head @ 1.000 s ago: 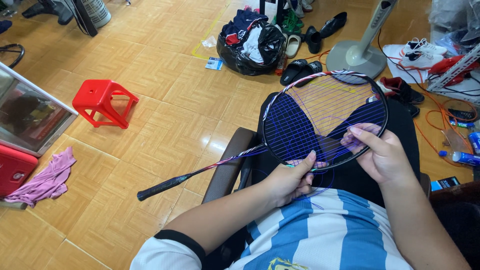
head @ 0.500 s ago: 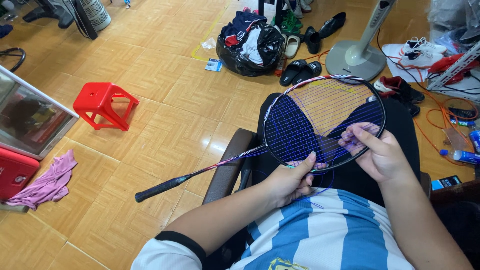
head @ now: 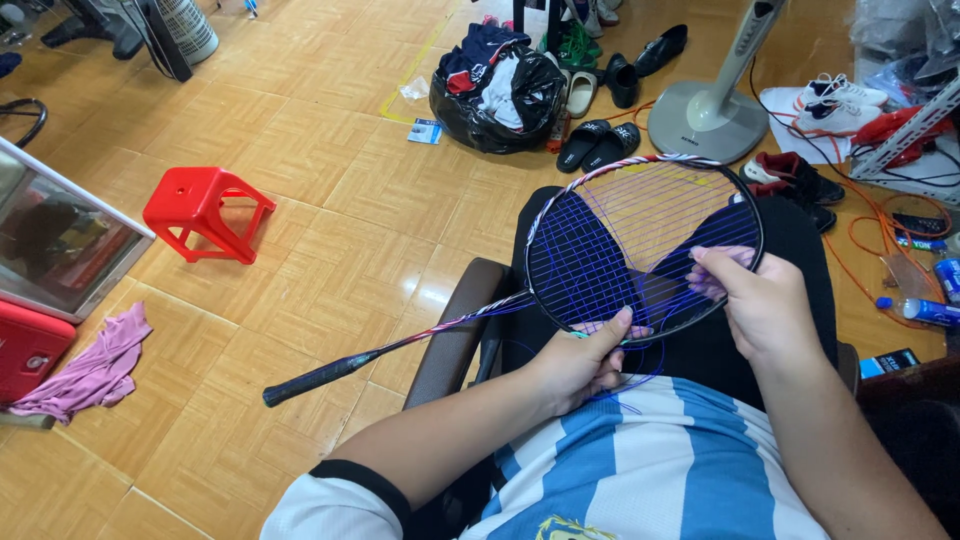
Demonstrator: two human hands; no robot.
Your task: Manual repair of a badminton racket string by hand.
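The person is seated in a dark chair (head: pixel 455 345) with a badminton racket (head: pixel 640 245) laid across the lap, its head over the knees and its black-wrapped handle pointing out to the person's left, above the wooden floor (head: pixel 330 230).

The left hand (head: pixel 580 365) is closed on the near rim of the racket head, thumb up against the frame, pinching it together with what appears to be the purple string (head: pixel 640 375); the exact contact is hard to make out at this angle. A loose loop of that string hangs below the frame onto the blue-and-white striped shirt (head: pixel 660 470).

The right hand (head: pixel 765 305) sits at the right side of the head, fingers curled and pressed together on the strings just inside the rim. The string bed is partly woven: dense purple on the left half, sparser on the right.

Surroundings: a red plastic stool (head: pixel 205 210) stands well apart on the floor to the left, with a pink cloth (head: pixel 95 365) lying nearer the left edge. Beyond the racket are a black bag (head: pixel 495 90) stuffed with clothes, several shoes, and the round base of a standing fan (head: pixel 710 120). A blue bottle (head: pixel 925 310) lies on the floor at the right, near orange cable.
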